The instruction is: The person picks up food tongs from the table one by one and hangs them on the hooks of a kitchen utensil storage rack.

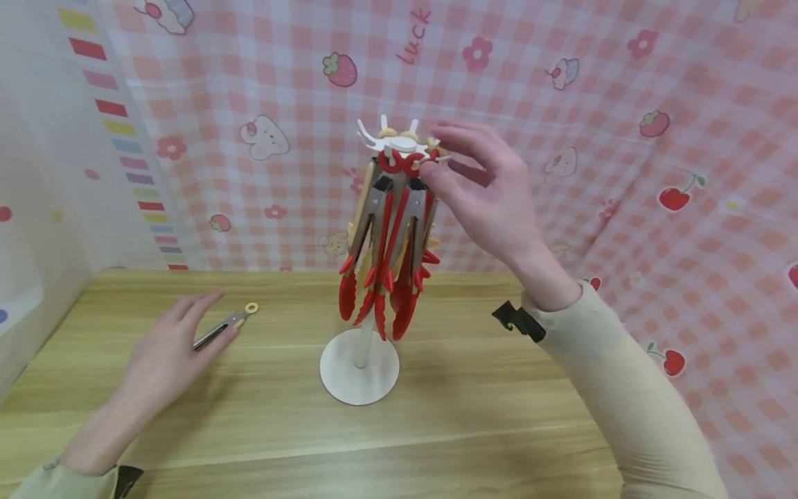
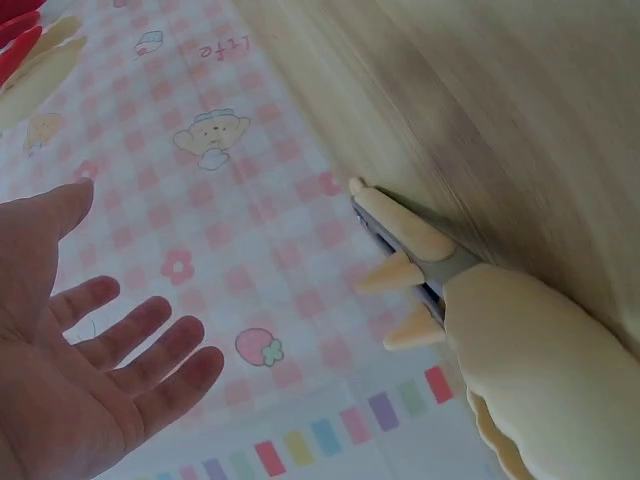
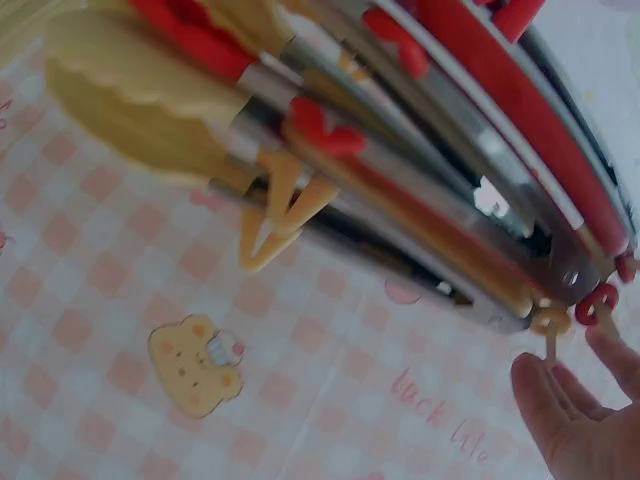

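Note:
A white stand (image 1: pixel 359 388) with a round base carries several kitchen tongs, hung by their end rings from hooks at its top. Some have red tips (image 1: pixel 404 315); others have cream ones (image 3: pixel 140 90). My right hand (image 1: pixel 492 187) is up at the hooks, thumb and fingers around the right side, fingertips right at a hook that bears a yellow ring (image 3: pixel 551 320). Low at the left, my left hand (image 1: pixel 165 353) hovers with fingers spread, near cream-tipped tongs (image 2: pixel 540 350) lying on the table. In the head view that hand hides much of these tongs.
The wood-look table (image 1: pixel 474 423) meets a pink checked cloth (image 1: pixel 287 83) hanging behind and at the right. A white cloth with coloured stripes (image 1: pixel 127 145) hangs at the left. The stand rises near the table's back edge.

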`<state>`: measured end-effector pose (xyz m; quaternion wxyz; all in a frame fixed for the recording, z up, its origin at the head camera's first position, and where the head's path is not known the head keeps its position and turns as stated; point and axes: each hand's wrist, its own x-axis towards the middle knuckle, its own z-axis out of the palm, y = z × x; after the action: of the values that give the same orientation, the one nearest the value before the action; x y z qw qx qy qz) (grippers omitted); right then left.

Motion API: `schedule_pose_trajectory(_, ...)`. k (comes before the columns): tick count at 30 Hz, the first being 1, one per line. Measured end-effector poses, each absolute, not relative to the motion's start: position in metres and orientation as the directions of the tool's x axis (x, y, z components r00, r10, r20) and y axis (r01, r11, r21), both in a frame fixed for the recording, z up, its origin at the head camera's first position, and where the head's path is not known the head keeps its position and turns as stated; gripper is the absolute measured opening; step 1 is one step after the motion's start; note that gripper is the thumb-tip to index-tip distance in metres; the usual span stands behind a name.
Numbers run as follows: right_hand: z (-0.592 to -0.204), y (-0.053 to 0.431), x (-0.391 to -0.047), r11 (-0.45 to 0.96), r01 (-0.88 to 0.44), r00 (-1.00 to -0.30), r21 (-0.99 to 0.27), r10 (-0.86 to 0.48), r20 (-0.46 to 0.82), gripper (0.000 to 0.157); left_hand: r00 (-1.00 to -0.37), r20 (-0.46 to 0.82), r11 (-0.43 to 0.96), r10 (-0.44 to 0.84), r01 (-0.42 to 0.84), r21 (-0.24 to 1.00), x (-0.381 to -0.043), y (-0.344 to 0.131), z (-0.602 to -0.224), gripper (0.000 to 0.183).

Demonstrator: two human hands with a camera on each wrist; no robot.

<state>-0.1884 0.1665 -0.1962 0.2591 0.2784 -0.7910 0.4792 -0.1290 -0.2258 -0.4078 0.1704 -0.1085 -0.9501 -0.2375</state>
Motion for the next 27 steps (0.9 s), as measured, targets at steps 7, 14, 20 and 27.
schedule_pose_trajectory(7,-0.198,0.150,-0.187,0.422,-0.687,-0.699,-0.592,-0.160,0.697,0.036,-0.924,0.348,0.903,0.156,0.277,0.330,-0.132,-0.233,-0.413,0.063)
schedule_pose_trajectory(14,-0.200,0.145,-0.188,0.417,-0.705,-0.675,-0.574,-0.145,0.723,0.029,-0.923,0.336,0.916,0.185,0.287,0.282,-0.133,-0.242,-0.423,0.063)
schedule_pose_trajectory(20,-0.204,0.142,-0.189,0.384,-0.697,-0.681,-0.606,-0.089,0.727,0.025,-0.948,0.261,0.931,0.183,0.252,0.263,-0.133,-0.248,-0.435,0.067)
schedule_pose_trajectory(27,-0.209,0.136,-0.194,0.350,-0.742,-0.624,-0.572,-0.047,0.780,0.023,-0.960,0.212,0.936,0.183,0.236,0.260,-0.136,-0.254,-0.442,0.066)
